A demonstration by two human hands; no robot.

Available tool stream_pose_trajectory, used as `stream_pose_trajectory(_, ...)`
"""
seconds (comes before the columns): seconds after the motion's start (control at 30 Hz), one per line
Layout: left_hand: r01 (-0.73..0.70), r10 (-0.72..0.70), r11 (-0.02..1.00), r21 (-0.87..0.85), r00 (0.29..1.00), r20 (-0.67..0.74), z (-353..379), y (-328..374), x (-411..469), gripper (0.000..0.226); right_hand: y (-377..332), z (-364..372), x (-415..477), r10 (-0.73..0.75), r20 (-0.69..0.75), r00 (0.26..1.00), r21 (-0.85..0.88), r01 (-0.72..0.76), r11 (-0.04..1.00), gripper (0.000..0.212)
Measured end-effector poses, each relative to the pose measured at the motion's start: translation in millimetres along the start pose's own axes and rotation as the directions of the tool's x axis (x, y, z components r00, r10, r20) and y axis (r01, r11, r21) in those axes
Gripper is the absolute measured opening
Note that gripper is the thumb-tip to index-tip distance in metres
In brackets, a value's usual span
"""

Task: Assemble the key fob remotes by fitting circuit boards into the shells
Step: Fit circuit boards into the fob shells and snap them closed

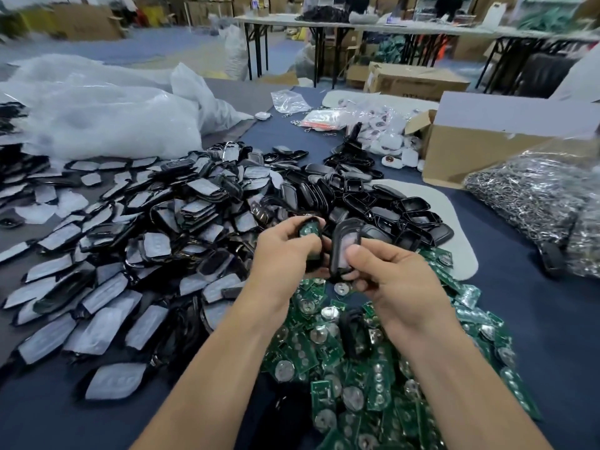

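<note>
My left hand (285, 254) grips a black shell half with a green circuit board (308, 230) seated in it, held upright above the table. My right hand (386, 274) pinches a second black shell half (344, 245), its pale inner face turned toward me, right beside the first one. Below my hands lies a heap of green circuit boards (363, 368) with round silver battery clips. A large pile of black shell halves with grey film (156, 241) spreads to the left, and more empty black shells (383, 206) lie behind my hands.
Blue cloth (519, 319) covers the table. At right stand an open cardboard box (480, 151) and a clear bag of metal key rings (539, 196). White plastic bags (107, 115) lie at back left. White fobs in small bags (373, 125) sit at the back.
</note>
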State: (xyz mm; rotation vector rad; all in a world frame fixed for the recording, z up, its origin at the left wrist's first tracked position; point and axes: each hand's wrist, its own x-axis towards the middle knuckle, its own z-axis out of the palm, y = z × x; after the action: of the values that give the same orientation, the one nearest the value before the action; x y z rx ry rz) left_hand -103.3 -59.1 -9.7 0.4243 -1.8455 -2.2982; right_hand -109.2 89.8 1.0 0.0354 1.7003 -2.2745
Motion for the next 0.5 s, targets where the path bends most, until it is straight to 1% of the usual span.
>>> stream_pose_trajectory(0.1,0.05,-0.051,0.999,0.013,0.988,0.142,2.2,-3.4,-1.5,0.036,5.2,-9.5,5.2,0.006,-0.009,1.0,-0.001,-0.006,1.0,0.022)
stream_pose_trajectory(0.17,0.059,-0.058,0.998,-0.001,0.984,0.169,1.3,-3.5,-1.5,0.036,8.8,-12.3,8.2,0.0,-0.017,1.0,-0.023,-0.001,1.0,0.022)
stream_pose_trajectory(0.2,0.053,-0.052,0.999,0.0,0.988,0.143,1.7,-3.3,-1.3,0.037,9.7,-13.6,9.1,-0.016,-0.029,0.999,-0.048,0.015,0.999,0.022)
stream_pose_trajectory(0.23,0.033,-0.034,0.999,0.009,0.996,0.084,2.2,-2.5,-0.8,0.037,10.1,-14.9,9.5,-0.049,-0.05,0.998,-0.102,0.043,0.994,0.021)
stream_pose_trajectory(0.27,0.004,-0.004,1.0,0.023,1.0,-0.006,2.3,-1.4,0.2,0.037,10.8,-16.3,9.6,-0.106,-0.076,0.991,-0.196,0.089,0.977,0.02)
stream_pose_trajectory(0.3,-0.03,0.033,0.999,0.03,0.994,-0.104,0.9,0.1,1.8,0.036,12.0,-16.7,9.6,-0.184,-0.095,0.978,-0.323,0.144,0.935,0.017)
stream_pose_trajectory(0.33,-0.066,0.068,0.998,0.017,0.979,-0.192,-1.9,2.6,3.6,0.033,13.4,-15.0,9.7,-0.27,-0.093,0.958,-0.456,0.2,0.867,0.013)
stream_pose_trajectory(0.4,-0.145,0.122,0.989,-0.043,0.934,-0.336,-12.3,9.3,6.9,0.027,17.1,-0.8,10.7,-0.408,-0.03,0.913,-0.657,0.289,0.696,0.01)
stream_pose_trajectory(0.43,-0.186,0.143,0.98,-0.069,0.904,-0.404,-19.4,13.3,8.5,0.025,18.8,10.0,11.9,-0.467,0.021,0.884,-0.731,0.332,0.596,0.012)
stream_pose_trajectory(0.5,-0.254,0.153,0.959,-0.126,0.837,-0.525,-34.5,21.0,11.3,0.023,21.5,32.6,18.4,-0.592,0.192,0.783,-0.812,0.466,0.352,0.017)
